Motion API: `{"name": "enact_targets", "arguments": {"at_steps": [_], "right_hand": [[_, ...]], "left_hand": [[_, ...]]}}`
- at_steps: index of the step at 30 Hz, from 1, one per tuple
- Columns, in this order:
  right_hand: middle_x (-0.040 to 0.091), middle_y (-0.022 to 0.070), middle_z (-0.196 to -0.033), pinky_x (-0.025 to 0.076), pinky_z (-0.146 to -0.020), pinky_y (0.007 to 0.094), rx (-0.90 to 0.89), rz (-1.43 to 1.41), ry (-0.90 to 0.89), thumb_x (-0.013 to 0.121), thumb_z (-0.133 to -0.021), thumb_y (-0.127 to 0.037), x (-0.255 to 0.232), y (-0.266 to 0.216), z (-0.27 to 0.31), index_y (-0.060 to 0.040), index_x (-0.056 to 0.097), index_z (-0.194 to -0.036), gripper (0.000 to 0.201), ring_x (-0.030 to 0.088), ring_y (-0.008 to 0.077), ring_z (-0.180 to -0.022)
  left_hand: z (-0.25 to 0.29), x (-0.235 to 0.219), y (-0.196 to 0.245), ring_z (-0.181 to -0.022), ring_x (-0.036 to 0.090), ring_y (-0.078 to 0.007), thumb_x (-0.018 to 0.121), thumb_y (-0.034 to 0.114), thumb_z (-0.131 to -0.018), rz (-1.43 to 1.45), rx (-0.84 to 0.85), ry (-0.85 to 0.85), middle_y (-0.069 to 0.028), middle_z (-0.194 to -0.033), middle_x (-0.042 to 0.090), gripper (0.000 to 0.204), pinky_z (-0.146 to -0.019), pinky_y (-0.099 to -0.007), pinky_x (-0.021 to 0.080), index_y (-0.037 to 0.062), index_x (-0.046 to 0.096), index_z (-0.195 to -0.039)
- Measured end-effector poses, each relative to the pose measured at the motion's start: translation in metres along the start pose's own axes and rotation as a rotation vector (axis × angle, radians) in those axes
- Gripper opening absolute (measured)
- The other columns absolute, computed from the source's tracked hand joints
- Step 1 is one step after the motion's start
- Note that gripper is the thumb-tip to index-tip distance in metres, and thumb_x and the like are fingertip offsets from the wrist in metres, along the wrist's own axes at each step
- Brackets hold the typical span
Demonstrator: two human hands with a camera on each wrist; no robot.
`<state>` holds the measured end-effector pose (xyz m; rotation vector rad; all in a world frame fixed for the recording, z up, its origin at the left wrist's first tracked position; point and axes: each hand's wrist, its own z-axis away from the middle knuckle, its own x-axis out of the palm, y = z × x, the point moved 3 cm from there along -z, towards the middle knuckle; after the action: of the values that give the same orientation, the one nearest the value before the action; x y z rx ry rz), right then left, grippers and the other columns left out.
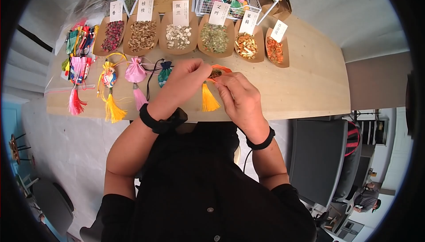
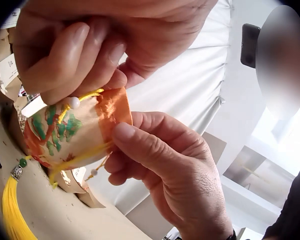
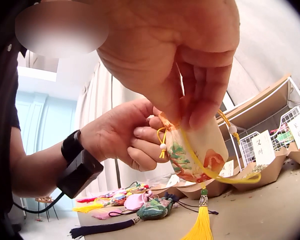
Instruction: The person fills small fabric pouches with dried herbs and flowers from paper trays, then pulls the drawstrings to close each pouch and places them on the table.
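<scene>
Both hands hold a small drawstring pouch [image 2: 92,122] over the table. It is cream with an orange rim and green and orange painting; white beads hang on its yellow cords. My left hand [image 1: 186,78] grips the rim on one side with curled fingers, while the right hand [image 1: 242,102] pinches the opposite side between thumb and fingers. In the head view the mouth is spread, and dark dried herbs [image 1: 215,72] show inside. Below the pouch hangs a yellow tassel [image 3: 199,222] with a green bead. Most of the pouch's body is hidden by the hands in the head view.
Along the table's back stand several paper trays of dried herbs with labels, including a tray of pale pieces [image 1: 179,38] and one of green leaves [image 1: 215,38]. Pink [image 1: 135,71], yellow [image 1: 108,77] and dark green [image 1: 165,73] pouches lie left. Behind is a white wire basket [image 1: 230,5].
</scene>
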<state>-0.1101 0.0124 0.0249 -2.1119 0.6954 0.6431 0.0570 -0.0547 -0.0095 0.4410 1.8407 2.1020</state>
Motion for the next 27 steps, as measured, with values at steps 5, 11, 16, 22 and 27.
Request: {"name": "enact_targets", "arguments": {"at_steps": [5, 11, 16, 22, 27], "right_hand": [[0.069, 0.0135, -0.094, 0.056, -0.069, 0.0374, 0.107, -0.056, 0.018, 0.074, -0.093, 0.000, -0.015, 0.001, -0.007, -0.0008, 0.072, -0.102, 0.009, 0.069, 0.0297, -0.078], [0.067, 0.0115, -0.083, 0.053, -0.065, 0.0323, 0.214, -0.225, 0.021, 0.074, -0.096, -0.002, -0.017, 0.021, -0.030, -0.0008, 0.072, -0.102, 0.006, 0.068, 0.0206, -0.072], [0.071, 0.0051, -0.080, 0.052, -0.062, 0.0250, 0.393, -0.522, 0.056, 0.070, -0.101, -0.006, 0.002, 0.043, -0.052, 0.0027, 0.072, -0.102, 0.009, 0.064, 0.0090, -0.068], [0.071, 0.0014, -0.084, 0.052, -0.063, 0.0230, 0.555, -0.528, 0.072, 0.073, -0.101, -0.012, 0.026, 0.081, -0.067, 0.0021, 0.074, -0.110, 0.017, 0.063, 0.0061, -0.070], [0.072, 0.0008, -0.083, 0.050, -0.059, 0.0231, 0.642, -0.452, 0.122, 0.072, -0.100, -0.015, 0.037, 0.107, -0.071, 0.0018, 0.075, -0.106, 0.018, 0.061, 0.0058, -0.065]], "left_hand": [[-0.006, -0.012, -0.018, -0.092, 0.053, -0.0081, 0.071, 0.026, -0.096, -0.220, 0.214, 0.127, -0.0014, -0.105, 0.061, 0.033, -0.081, -0.0276, 0.047, 0.0040, 0.059, -0.118], [-0.005, 0.010, -0.020, -0.108, 0.060, -0.0126, 0.072, 0.027, -0.098, 0.260, 0.075, -0.183, -0.0040, -0.119, 0.062, 0.040, -0.094, -0.0303, 0.050, 0.0034, 0.059, -0.127], [-0.026, 0.006, -0.032, -0.093, 0.059, -0.0077, 0.063, 0.021, -0.101, 0.336, -0.054, -0.210, 0.0025, -0.099, 0.064, 0.030, -0.083, -0.0292, 0.047, 0.0040, 0.063, -0.126], [-0.043, -0.009, -0.014, -0.075, 0.053, -0.0085, 0.059, 0.027, -0.100, -0.021, -0.049, -0.029, 0.0030, -0.084, 0.061, 0.029, -0.066, -0.0319, 0.041, 0.0010, 0.068, -0.111], [-0.070, -0.025, 0.014, -0.063, 0.067, -0.0333, 0.063, 0.045, -0.093, -0.717, 0.105, 0.081, -0.0157, -0.065, 0.065, 0.049, -0.060, -0.0475, 0.049, -0.0029, 0.067, -0.082]]}}
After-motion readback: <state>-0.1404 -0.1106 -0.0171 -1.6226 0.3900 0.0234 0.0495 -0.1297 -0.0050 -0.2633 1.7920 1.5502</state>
